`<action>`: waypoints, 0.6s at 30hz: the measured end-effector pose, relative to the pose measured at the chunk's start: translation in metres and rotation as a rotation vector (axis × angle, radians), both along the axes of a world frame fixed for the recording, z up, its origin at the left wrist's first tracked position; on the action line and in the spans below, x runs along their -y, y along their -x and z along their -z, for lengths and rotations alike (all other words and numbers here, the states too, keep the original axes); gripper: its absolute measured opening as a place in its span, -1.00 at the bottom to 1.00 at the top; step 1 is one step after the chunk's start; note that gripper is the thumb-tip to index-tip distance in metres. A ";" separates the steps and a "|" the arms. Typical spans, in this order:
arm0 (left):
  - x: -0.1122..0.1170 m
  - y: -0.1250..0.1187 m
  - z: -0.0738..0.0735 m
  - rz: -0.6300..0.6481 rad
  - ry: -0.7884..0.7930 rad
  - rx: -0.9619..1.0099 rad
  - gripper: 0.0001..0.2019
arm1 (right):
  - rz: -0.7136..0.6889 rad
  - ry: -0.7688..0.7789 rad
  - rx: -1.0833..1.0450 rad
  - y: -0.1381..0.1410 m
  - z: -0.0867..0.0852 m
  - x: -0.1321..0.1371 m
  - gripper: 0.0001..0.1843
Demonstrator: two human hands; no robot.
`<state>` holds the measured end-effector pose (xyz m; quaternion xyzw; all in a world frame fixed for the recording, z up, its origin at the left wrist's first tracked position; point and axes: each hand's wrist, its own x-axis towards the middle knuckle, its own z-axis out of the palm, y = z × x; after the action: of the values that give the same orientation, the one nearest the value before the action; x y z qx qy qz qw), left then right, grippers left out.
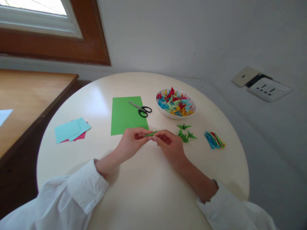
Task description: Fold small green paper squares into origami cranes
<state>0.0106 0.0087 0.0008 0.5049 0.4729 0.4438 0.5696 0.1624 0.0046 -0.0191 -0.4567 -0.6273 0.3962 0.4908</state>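
A small folded piece of green paper (151, 134) is pinched between my two hands above the middle of the table. My left hand (131, 140) grips its left end with thumb and fingers. From the other side, my right hand (170, 145) pinches the right end, fingertips almost meeting those of the left. Much of the paper is hidden by the fingers. Just beyond my right hand lie several green paper cranes (184, 136). A green paper sheet (122, 113) lies flat past my left hand, with black-handled scissors (143, 110) resting partly on it.
A white bowl (164, 112) heaped with colourful paper cranes stands at the back right. Coloured paper strips (214, 140) lie to the right. Light blue paper (68, 130) overlaps red paper (80, 136) at left. The round white table (148, 191) stands near a wall with a socket (267, 89).
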 end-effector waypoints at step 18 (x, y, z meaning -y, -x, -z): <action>0.002 -0.001 -0.005 -0.008 0.021 0.087 -0.88 | 0.017 0.013 -0.098 0.000 -0.002 0.000 -0.97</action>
<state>0.0118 0.0068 0.0059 0.4769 0.4544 0.4627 0.5932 0.1624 0.0043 -0.0176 -0.4453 -0.5959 0.4179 0.5215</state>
